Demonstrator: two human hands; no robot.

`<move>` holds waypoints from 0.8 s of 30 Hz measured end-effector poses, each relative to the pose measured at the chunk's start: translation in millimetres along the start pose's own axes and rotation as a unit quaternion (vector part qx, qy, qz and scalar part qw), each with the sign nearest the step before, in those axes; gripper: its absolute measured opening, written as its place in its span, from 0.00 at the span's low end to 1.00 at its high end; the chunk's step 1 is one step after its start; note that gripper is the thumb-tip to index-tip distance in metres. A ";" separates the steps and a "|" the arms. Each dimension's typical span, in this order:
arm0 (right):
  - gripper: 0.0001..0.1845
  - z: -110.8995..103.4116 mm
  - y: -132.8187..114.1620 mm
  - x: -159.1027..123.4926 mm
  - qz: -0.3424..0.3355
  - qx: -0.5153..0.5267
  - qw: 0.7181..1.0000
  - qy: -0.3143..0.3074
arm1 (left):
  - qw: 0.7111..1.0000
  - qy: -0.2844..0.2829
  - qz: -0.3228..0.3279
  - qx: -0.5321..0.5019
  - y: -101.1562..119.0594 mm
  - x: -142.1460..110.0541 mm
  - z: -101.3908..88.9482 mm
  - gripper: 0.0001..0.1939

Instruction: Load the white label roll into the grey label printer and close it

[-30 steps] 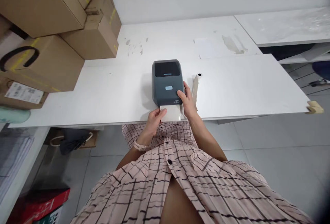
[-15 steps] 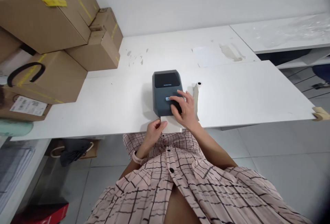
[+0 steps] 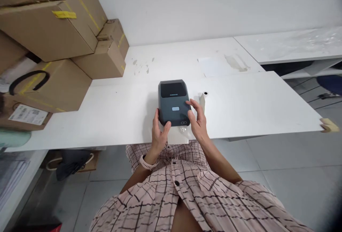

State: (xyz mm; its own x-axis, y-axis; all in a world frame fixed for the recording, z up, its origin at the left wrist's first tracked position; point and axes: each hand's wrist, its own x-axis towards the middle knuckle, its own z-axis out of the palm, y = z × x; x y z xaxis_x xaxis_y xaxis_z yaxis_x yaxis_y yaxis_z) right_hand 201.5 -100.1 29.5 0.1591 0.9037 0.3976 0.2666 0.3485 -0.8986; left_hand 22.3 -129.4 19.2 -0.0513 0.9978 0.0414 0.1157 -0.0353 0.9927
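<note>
A dark blue-grey label printer [image 3: 174, 103] stands at the table's front edge, with a black panel and a light blue button on top. White label paper [image 3: 177, 136] sticks out from its front and hangs past the table edge. My left hand [image 3: 159, 132] grips the printer's front left corner, fingers along its side and thumb at the front. On the other side, my right hand [image 3: 198, 121] is at the printer's right edge with its fingers apart, the fingertips touching the casing. Right of the printer lies a partly unrolled paper roll [image 3: 204, 96].
Cardboard boxes [image 3: 80, 54] are stacked on the left of the white table [image 3: 240, 104]. A pale sheet [image 3: 210, 66] lies toward the back. Clear plastic wrap [image 3: 301, 43] covers part of the adjoining table. A chunk of tan padding [image 3: 329, 125] sits on the right corner.
My left hand has let go of the label paper and moved up to the printer's left corner. My right hand has left the button and shifted to the printer's right edge.
</note>
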 end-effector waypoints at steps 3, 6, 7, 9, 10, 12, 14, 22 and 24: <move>0.30 1.6 16.7 -16.0 0.091 0.079 0.992 0.034 | 0.999 -0.010 -0.005 -0.042 -8.8 -0.1 -0.8 0.45; 0.31 2.9 21.0 -23.4 0.121 0.098 0.988 0.026 | 0.999 -0.004 0.016 -0.031 -14.3 1.7 -3.3 0.45; 0.31 2.5 20.5 -23.5 0.119 0.097 0.988 0.023 | 1.000 -0.001 0.023 -0.022 -15.3 2.2 -4.0 0.44; 0.30 0.6 19.1 -22.2 0.112 0.092 0.989 0.021 | 0.999 0.005 0.033 -0.008 -16.4 2.8 -5.1 0.42; 0.30 -0.6 19.0 -21.3 0.108 0.088 0.990 0.018 | 0.999 0.008 0.036 -0.005 -16.6 2.9 -5.7 0.40; 0.29 -2.6 20.5 -20.0 0.098 0.087 0.991 0.016 | 0.999 0.012 0.041 0.001 -16.7 3.0 -7.3 0.38; 0.29 -3.8 22.7 -18.8 0.092 0.096 0.991 0.016 | 0.999 0.014 0.048 0.010 -15.8 3.6 -9.4 0.38; 0.33 -13.3 -0.7 39.7 0.000 0.079 0.997 0.005 | 0.989 0.028 0.143 -0.012 24.0 47.0 -12.7 0.38; 0.35 -14.3 -9.2 73.9 -0.041 0.040 0.998 -0.005 | 0.986 0.018 0.163 -0.029 39.4 74.9 -14.3 0.37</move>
State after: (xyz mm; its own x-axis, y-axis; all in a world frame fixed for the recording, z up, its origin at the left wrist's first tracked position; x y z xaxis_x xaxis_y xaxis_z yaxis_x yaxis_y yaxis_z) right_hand 224.5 -40.1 69.8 0.1310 0.8737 0.4684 0.2014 0.4392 -0.8755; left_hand 8.8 -56.9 63.0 -0.0552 0.9306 0.3618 0.0755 -0.3575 0.9309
